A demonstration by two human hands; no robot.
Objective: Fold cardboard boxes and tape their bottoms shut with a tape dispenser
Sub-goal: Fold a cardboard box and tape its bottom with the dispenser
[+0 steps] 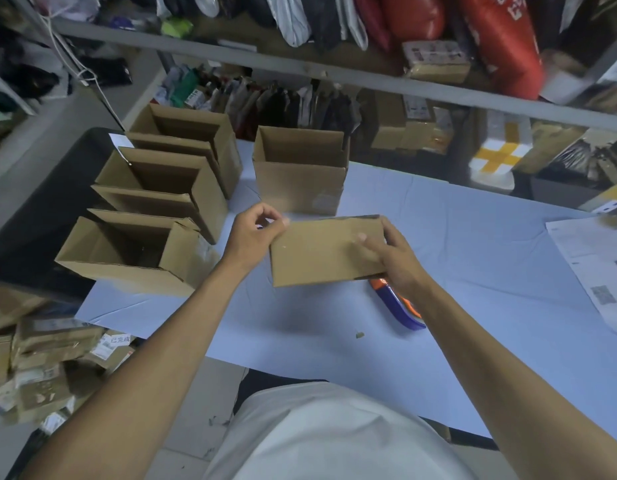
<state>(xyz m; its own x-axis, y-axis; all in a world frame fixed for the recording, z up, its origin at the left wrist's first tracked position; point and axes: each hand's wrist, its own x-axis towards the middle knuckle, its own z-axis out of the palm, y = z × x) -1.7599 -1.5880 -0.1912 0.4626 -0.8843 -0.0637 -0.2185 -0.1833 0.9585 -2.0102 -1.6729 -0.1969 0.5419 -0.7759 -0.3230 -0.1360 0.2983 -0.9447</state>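
A brown cardboard box (321,252) is held above the middle of the light blue table (473,244), one flat face turned up to me. My left hand (255,230) has its fingers curled at the box's upper left corner. My right hand (392,252) grips the box's right end, thumb on the top face. A blue and orange tape dispenser (400,308) lies on the table just under my right wrist, partly hidden by it.
Several folded open boxes (161,202) stand in a row on the table's left, and another open box (300,171) behind the held one. Printed papers (598,271) lie at the right edge. Shelves of parcels run behind; flat packages are piled on the floor at left.
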